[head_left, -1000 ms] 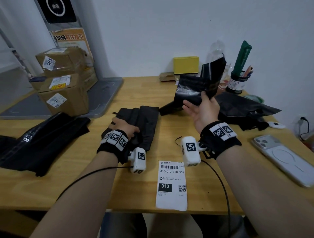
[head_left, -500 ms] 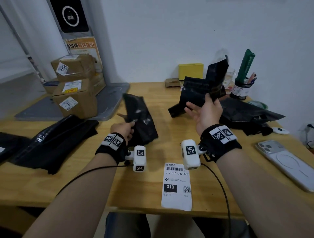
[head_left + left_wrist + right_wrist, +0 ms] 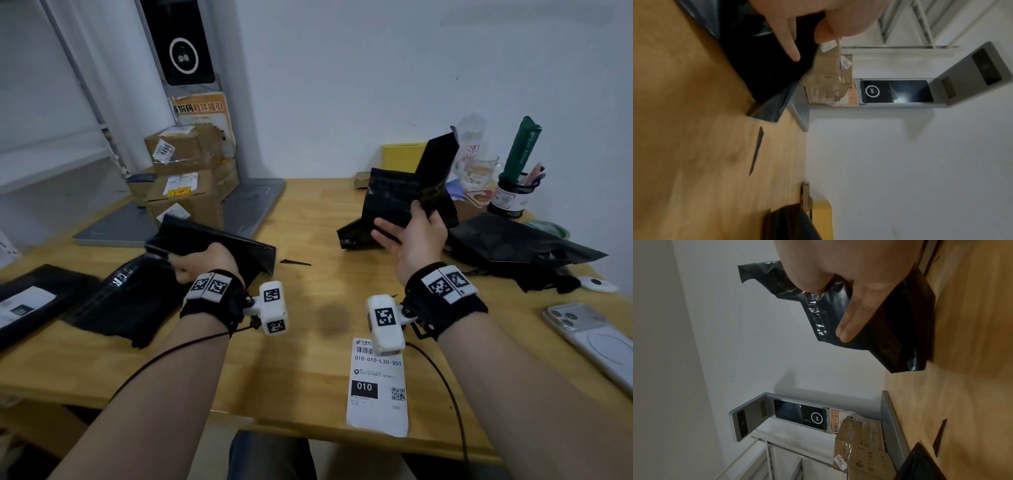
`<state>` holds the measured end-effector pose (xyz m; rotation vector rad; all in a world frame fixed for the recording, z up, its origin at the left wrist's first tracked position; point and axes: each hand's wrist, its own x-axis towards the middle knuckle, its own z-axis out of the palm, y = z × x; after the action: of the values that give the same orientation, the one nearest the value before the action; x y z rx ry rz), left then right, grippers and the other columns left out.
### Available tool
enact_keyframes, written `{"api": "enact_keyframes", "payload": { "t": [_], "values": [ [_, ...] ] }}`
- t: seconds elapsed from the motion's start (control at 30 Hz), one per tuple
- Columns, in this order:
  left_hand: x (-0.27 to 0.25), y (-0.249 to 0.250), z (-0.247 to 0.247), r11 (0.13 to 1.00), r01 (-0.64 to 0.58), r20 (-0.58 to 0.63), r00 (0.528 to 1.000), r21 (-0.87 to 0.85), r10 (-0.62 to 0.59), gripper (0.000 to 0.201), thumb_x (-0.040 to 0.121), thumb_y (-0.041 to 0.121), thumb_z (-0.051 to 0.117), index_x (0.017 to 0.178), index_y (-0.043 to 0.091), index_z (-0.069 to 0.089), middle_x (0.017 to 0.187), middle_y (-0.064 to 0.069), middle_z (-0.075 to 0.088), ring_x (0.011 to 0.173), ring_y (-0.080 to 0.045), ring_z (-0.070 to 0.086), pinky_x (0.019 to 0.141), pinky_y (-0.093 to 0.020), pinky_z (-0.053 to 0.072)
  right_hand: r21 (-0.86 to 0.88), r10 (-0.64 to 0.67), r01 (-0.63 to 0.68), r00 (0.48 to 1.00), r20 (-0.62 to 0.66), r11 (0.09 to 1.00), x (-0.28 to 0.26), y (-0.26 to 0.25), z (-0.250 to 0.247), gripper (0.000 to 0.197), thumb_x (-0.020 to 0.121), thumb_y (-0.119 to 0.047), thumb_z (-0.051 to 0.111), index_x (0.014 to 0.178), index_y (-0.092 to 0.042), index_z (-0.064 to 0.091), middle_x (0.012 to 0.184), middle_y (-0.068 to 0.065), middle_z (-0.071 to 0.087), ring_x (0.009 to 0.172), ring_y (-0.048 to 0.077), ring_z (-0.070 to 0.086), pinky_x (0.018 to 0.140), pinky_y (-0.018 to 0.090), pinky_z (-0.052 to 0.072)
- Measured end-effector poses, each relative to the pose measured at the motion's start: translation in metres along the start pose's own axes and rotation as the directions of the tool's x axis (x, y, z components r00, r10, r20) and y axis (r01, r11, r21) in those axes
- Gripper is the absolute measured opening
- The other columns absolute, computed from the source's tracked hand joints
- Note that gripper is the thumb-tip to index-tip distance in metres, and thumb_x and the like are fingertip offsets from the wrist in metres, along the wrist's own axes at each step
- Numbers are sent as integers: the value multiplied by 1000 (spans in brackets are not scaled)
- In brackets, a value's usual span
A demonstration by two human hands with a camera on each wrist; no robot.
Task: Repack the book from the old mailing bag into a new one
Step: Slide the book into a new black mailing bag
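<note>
My left hand (image 3: 202, 265) grips a folded black mailing bag (image 3: 222, 241) and holds it just above the table's left half; its fingers (image 3: 789, 40) curl over the black plastic (image 3: 766, 68) in the left wrist view. My right hand (image 3: 416, 236) holds a second black mailing bag (image 3: 394, 200) upright at the back right, its lower corner on the wood. The thumb pinches the bag against the straight fingers (image 3: 855, 316), with the bag (image 3: 892, 331) behind them. No book shows; I cannot tell what either bag contains.
A pile of black bags (image 3: 113, 301) lies at the left and a crumpled one (image 3: 513, 246) at the right. A shipping label (image 3: 376, 387) sits at the front edge, with a phone (image 3: 596, 342) to its right. Cardboard boxes (image 3: 188, 171) stand on a grey base (image 3: 260, 202). A pen cup (image 3: 510, 200) stands at the back.
My left hand has picked the folded black bag up off the table's middle and carried it leftward. My right hand still holds its bag upright in the same place.
</note>
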<state>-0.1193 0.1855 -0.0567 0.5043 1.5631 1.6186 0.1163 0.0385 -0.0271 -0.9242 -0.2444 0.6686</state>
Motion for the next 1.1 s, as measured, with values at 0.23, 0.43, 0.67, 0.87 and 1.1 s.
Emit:
{"api": "enact_keyframes", "payload": {
  "t": [0.23,0.43,0.67,0.87,1.1],
  "values": [
    [-64,22,10,972,-222,336,912,-77,234,48,89,5,58,135,19,54,144,-2,39,105,-19,60,91,-28,51,-29,35,-33,995,95,999,-10,-21,-2,34,106,-26,52,140,-22,52,131,11,61,85,35,77,63,40,63],
    [-135,46,11,943,-328,897,430,51,101,46,86,36,74,128,26,60,118,5,67,103,-13,65,76,-30,54,-182,141,-102,965,219,978,-34,-57,-5,26,106,-23,52,130,-13,51,108,12,66,69,28,75,58,37,62],
    [-182,79,9,774,-625,867,325,-103,377,2,89,22,70,89,24,72,81,5,71,67,-3,66,58,-21,51,-326,160,-31,912,377,945,-69,-85,-15,24,103,-15,56,127,-15,58,117,11,70,69,28,73,58,35,61],
    [-189,111,0,721,-689,856,326,-74,401,9,92,27,65,96,21,70,93,-1,71,89,-20,69,60,-41,63,-263,156,-58,916,370,963,-80,-98,-13,43,97,-5,64,134,-13,42,127,18,60,69,34,73,61,42,63],
    [-191,139,-3,471,-873,836,162,-126,524,15,96,23,58,91,22,72,88,2,72,90,-19,68,82,-30,53,-339,84,69,905,418,938,-75,-112,2,26,97,-11,62,121,-20,54,71,4,52,41,13,35,39,23,36]
  ]
}}
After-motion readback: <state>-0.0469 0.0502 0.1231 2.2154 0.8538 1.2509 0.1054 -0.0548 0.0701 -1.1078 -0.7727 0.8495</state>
